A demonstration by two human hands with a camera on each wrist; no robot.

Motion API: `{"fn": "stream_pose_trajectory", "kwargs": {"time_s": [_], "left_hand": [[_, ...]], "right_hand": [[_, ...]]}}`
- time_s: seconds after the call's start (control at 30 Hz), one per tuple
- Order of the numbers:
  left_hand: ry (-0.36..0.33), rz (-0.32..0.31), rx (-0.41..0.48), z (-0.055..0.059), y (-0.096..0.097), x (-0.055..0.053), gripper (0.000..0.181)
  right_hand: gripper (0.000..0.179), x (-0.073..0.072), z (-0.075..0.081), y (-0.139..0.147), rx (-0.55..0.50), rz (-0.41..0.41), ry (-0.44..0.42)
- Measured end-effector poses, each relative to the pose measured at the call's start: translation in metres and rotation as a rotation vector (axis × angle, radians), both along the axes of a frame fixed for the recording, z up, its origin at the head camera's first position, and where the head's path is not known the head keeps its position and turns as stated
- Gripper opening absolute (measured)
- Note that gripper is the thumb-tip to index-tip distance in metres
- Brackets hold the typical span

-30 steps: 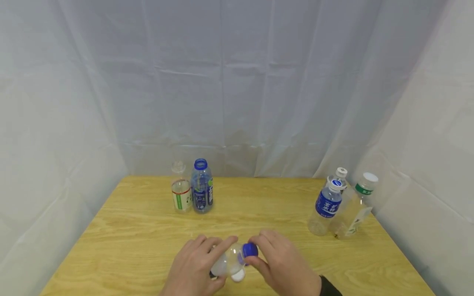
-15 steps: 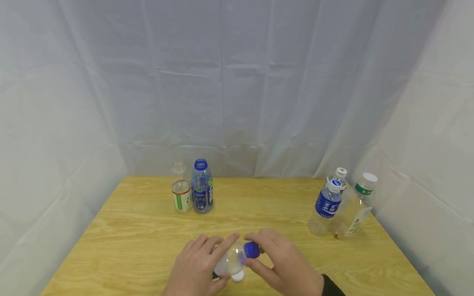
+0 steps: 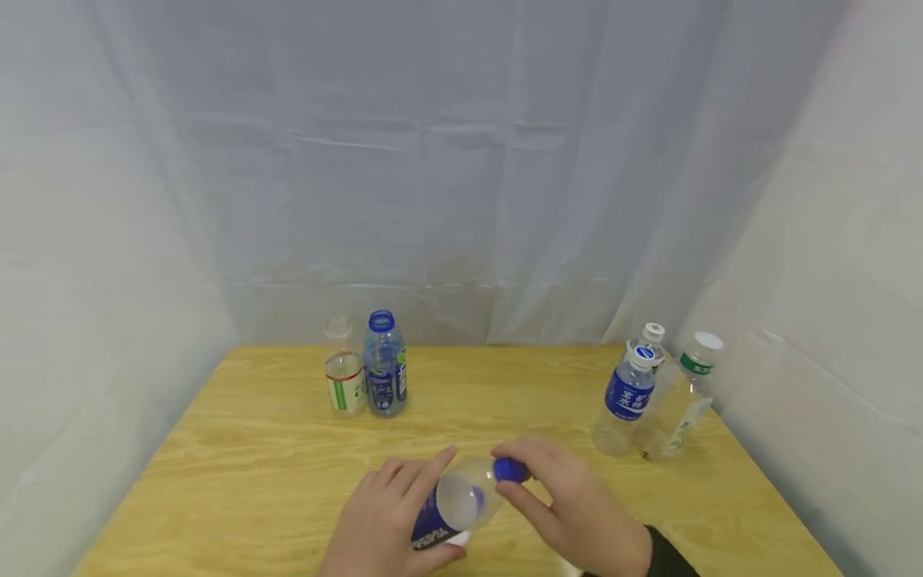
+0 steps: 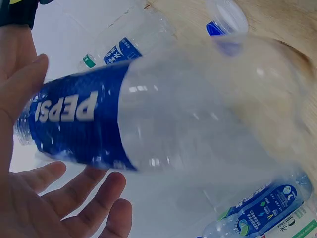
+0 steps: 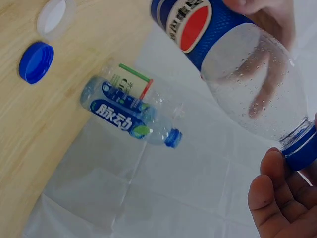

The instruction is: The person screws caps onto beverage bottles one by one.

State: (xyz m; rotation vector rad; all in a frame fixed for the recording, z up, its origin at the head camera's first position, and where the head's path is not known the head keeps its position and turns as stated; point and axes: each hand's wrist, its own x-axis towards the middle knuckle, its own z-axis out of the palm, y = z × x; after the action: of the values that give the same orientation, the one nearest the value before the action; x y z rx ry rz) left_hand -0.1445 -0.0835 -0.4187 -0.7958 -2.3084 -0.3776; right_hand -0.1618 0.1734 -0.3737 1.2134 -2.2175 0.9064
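Observation:
My left hand holds a clear Pepsi bottle with a blue label, thumb on the near side and fingers over the far side. The bottle lies tilted above the table, its neck toward my right hand. That hand pinches the blue cap on the neck between thumb and index finger. In the right wrist view, water drops dot the clear shoulder of the bottle. Beneath the bottle, a loose blue cap and a whitish cap lie on the table.
At the back left of the wooden table stand a blue-tinted bottle and a clear bottle with a green-and-white label. Several capped bottles, one blue-labelled, stand at the right. Pale sheets enclose the back and sides.
Both hands have moved slightly right with the bottle, which has risen off the table and shows more of its blue label. The head view has shifted a little.

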Motion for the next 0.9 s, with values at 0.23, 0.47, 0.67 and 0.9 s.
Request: {"fn": "stream_pose_trajectory", "kwargs": {"time_s": [0.23,0.47,0.67,0.9], "left_hand": [[0.029,0.023,0.006,-0.002,-0.005,-0.001,0.103],[-0.014,0.051,0.007,-0.002,-0.009,0.0,0.101],[-0.011,0.069,0.003,-0.002,-0.016,0.0,0.104],[-0.024,0.082,0.011,-0.001,-0.02,0.0,0.098]], "right_hand": [[0.038,-0.004,0.014,0.024,-0.007,-0.078,0.034],[0.044,-0.013,0.026,0.057,-0.031,-0.146,0.109],[0.049,-0.021,0.03,0.091,0.043,-0.301,0.091],[0.049,-0.033,0.032,0.127,0.083,-0.446,0.153]]}}
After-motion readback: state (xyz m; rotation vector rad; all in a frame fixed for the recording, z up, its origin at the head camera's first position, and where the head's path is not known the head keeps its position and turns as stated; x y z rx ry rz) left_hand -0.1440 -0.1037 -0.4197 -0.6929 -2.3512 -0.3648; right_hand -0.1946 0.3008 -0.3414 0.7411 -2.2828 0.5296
